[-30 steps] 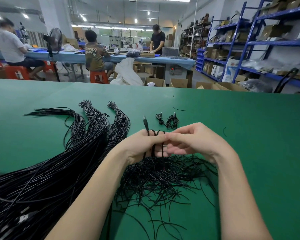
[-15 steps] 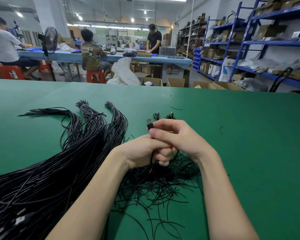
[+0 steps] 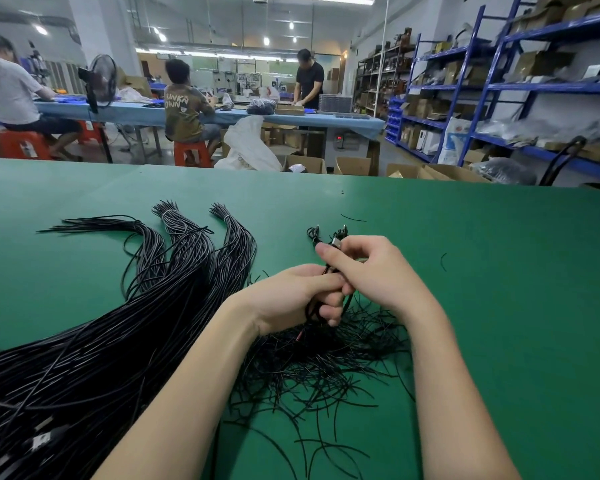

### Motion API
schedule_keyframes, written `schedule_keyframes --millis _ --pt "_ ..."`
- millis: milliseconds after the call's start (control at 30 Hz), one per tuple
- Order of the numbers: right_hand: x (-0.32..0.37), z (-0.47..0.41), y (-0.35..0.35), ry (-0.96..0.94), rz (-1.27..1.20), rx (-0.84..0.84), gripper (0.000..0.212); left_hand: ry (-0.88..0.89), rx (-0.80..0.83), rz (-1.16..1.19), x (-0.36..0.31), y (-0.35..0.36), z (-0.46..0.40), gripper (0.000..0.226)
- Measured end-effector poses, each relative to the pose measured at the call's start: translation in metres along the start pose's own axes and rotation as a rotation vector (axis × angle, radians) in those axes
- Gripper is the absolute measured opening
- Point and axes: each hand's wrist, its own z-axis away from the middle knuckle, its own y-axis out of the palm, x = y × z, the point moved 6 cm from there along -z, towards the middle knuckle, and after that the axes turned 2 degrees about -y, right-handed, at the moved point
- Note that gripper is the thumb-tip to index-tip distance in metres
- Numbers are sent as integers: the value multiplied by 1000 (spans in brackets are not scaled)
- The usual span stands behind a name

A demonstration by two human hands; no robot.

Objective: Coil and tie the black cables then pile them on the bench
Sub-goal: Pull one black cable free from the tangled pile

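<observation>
Head view: both hands meet over the green counter (image 3: 465,306), just this side of the small tied coils (image 3: 326,233) that lie at the far edge of the work. Taking the left hand (image 3: 291,299) as the landmark: it is curled round the coil (image 3: 314,311) of black cable, whose loops hang down out of the fist toward the heap of loose ties (image 3: 326,362) directly beneath it. The coil's free end runs up and away from the left hand, its long axis slanting toward the far right, and ends in a metal plug (image 3: 336,242). The right hand (image 3: 374,271) sits touching the left hand on its right and slightly beyond it, so it is the nearer hand to that end; its fingers (image 3: 329,254) are bent and pinch the cable just below the plug. My judgement: the end is being wound or tied. The uncoiled cables (image 3: 101,341) lie well to the left of the left hand.
</observation>
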Motion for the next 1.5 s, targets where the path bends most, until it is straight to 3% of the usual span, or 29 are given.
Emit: schedule_keyframes --millis 200,400,600,900,1267,1367,1500 --pt "6 -3 -13 -11 155 -153 45 26 -122 -72 -3 -6 -2 30" --pt "1 -1 -14 -6 37 -90 24 -68 -46 141 7 -2 -1 30" --pt "-8 -1 -15 -17 4 -13 5 -13 -154 128 7 -9 -5 23" --pt "-15 -4 -5 -28 -217 -113 7 -11 -149 99 7 -9 -5 25" --pt "-12 -3 4 -362 96 -264 4 -91 -110 330 10 -11 0 22" --pt "-20 -2 9 -333 180 -275 17 -144 -117 310 15 -13 -2 18" --pt "-27 -7 10 -164 3 -242 18 -156 -121 153 19 -14 -6 22"
